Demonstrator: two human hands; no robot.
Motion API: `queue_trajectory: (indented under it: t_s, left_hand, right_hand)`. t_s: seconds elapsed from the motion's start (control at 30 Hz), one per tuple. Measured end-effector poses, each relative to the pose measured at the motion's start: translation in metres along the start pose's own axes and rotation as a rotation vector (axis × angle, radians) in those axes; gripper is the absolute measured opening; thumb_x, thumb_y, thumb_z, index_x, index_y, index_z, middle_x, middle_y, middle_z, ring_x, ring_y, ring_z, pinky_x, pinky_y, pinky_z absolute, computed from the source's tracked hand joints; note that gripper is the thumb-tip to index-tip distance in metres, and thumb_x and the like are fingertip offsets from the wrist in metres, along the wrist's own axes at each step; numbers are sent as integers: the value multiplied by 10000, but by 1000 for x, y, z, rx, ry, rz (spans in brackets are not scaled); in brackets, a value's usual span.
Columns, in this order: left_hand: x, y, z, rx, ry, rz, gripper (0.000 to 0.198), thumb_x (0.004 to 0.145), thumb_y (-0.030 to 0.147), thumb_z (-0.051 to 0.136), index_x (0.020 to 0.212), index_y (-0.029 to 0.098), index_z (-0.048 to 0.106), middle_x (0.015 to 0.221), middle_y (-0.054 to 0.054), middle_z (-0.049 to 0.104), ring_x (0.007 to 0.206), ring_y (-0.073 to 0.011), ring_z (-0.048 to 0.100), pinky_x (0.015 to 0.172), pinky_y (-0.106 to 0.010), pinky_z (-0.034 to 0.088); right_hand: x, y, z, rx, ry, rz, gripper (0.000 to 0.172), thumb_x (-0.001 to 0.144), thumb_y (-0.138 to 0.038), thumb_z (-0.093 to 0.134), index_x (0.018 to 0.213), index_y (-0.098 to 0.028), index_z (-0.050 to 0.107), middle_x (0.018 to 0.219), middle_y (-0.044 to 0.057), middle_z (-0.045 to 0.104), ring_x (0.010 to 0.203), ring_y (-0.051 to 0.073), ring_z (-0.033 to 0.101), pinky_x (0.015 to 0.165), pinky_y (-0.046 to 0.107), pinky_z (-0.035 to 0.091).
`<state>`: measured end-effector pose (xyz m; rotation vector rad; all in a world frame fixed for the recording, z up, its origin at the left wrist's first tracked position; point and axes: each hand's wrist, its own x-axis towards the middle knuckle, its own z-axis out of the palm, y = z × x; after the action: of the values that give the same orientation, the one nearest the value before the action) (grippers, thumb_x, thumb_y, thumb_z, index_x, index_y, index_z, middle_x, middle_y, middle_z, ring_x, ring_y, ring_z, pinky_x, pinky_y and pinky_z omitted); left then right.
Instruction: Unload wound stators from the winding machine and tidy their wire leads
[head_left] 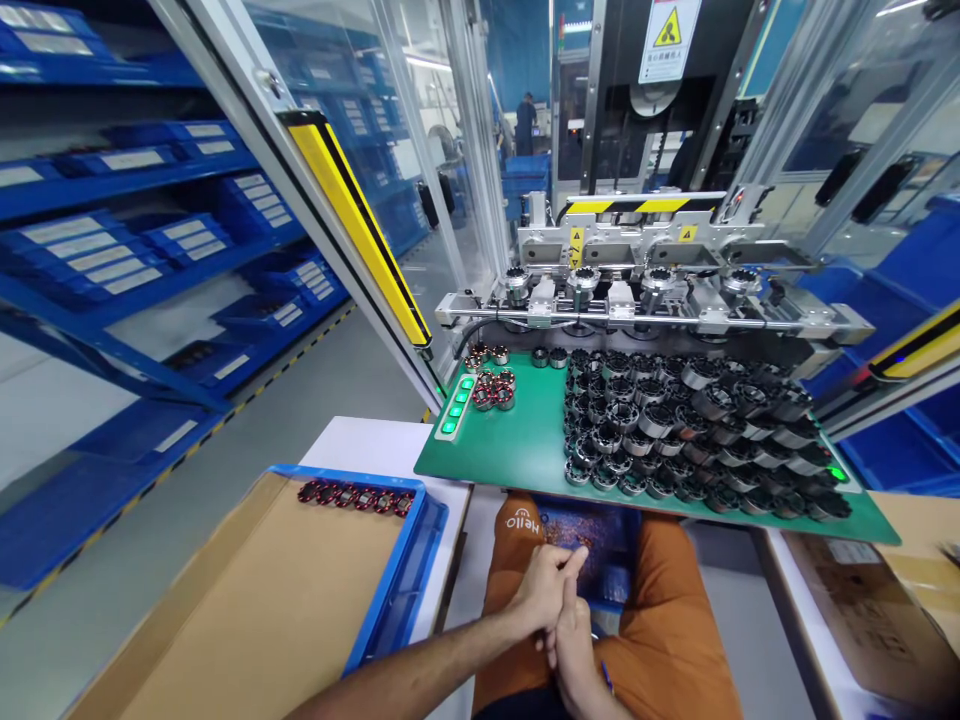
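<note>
My left hand (541, 590) and my right hand (574, 640) rest together in my lap, over my orange shorts (667, 620). The fingers touch and nothing shows between them. Just beyond them, between my knees, lies a blue bin (592, 545) of small copper-wound parts. Above it stretches a green mat (525, 445) bearing a heap of dark metal rings (690, 430) and a small cluster of copper-wound stators (491, 385).
At my left sits a blue tray lined with cardboard (300, 590), holding a row of stators (352, 495). A machine with four round fixtures (622, 285) stands behind the mat. Blue shelving (135, 250) fills the left, a cardboard box (870, 600) the right. A person (525, 122) stands far off.
</note>
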<state>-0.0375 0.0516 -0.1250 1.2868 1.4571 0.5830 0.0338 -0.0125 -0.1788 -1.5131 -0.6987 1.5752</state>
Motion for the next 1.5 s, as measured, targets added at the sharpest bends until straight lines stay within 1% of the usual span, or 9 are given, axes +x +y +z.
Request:
queue_trajectory:
  t_s: [0.07,0.2,0.27,0.47,0.7,1.03,1.2,1.4,1.5]
  left_hand:
    - [-1,1,0,0,0,16,823,947,961,388,594,219,353,597,28,284,621,-124,302,623,-324,273]
    - [-3,6,-2,-28,-56,82,735,983,867,404,716,198,549,689,2,511,701,-149,479,701,-294,383]
    - [-4,8,-2,-29,-57,93,685,993,820,428,769,196,602,719,-4,560,724,-155,512,723,-288,403]
    - [-3,3,1,1,-42,66,748,973,873,434,672,196,537,654,-7,520,688,-155,497,692,-305,367]
    - [1,-10,5,7,8,-13,870,892,1024,359,556,222,385,580,14,305,612,-135,349,620,-323,286]
    - [-1,-17,15,-104,158,-64,844,822,1043,450,594,234,370,640,22,332,670,-139,341,639,-304,302]
    - [0,-22,20,-168,158,-67,864,766,1077,498,594,236,401,604,29,352,622,-133,348,613,-296,322]
    - [-2,-25,25,-232,221,-56,928,758,1150,391,573,241,378,590,17,351,604,-133,352,585,-296,314]
    - [-3,-23,24,-237,244,-34,933,738,1163,414,590,245,348,606,24,327,617,-125,325,585,-291,292]
  right_hand:
    - [-2,-1,0,-5,-2,-10,1013,662,-1224,310,343,-266,393,348,59,373,310,112,389,419,275,399]
    - [-5,-6,0,-11,3,-12,1008,661,-1223,300,332,-273,386,341,65,371,298,106,364,429,285,406]
    - [-6,-7,-1,-14,6,-12,1012,663,-1219,305,326,-269,399,340,82,386,304,120,399,427,279,385]
    - [-3,-4,-4,-46,22,-58,1023,714,-1192,288,307,-259,390,335,109,409,298,108,393,430,260,370]
    - [3,-11,-11,-116,-36,-67,1011,669,-1206,327,327,-260,415,335,104,413,287,106,377,406,254,340]
    - [6,-15,-10,-176,-35,-71,1063,677,-1209,184,289,-253,436,354,158,452,285,105,378,401,259,306]
    - [5,-16,-10,-182,-36,-75,1071,666,-1216,122,284,-261,419,353,156,449,296,122,423,413,266,349]
    - [1,-15,-9,-170,-38,-38,1073,627,-1234,172,293,-253,449,370,165,475,285,113,389,390,267,302]
    - [0,-16,-8,-160,-29,-33,1072,611,-1239,181,297,-250,454,365,159,466,284,105,367,389,264,286]
